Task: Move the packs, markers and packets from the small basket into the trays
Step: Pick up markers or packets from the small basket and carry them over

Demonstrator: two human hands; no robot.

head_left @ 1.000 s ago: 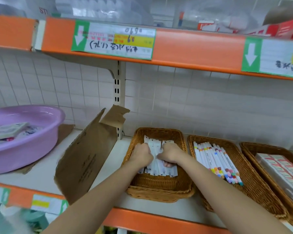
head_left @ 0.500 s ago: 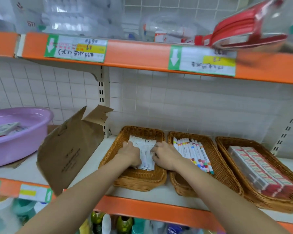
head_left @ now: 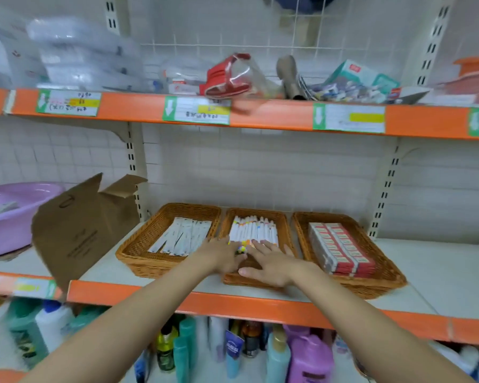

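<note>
Lower shelf, bottom of frame: bottles (head_left: 304,357) of several colours stand under the orange shelf edge (head_left: 260,305); blurred.
Left hand (head_left: 221,255): fingers straight and spread, flat over the near end of the middle tray (head_left: 284,230), gripping nothing.
Right hand (head_left: 271,262): fingers straight and spread, palm down on the same tray's near end, thumb at its front rim; gripping nothing.
Markers (head_left: 253,230): white barrels with coloured caps, lying side by side in the middle tray, fingertips of both hands touching their near ends.
Left tray (head_left: 138,250): holds white packets (head_left: 183,237) lying lengthwise.
Right tray (head_left: 385,269): holds red and white packs (head_left: 340,248), stacked flat.
Left of frame: torn cardboard box (head_left: 78,233) tilted at the shelf front; purple basin (head_left: 9,217) behind it.
Upper shelf, top of frame: red-trimmed clear bag (head_left: 230,76), green box (head_left: 360,76), clear plastic containers (head_left: 75,53); blurred.
</note>
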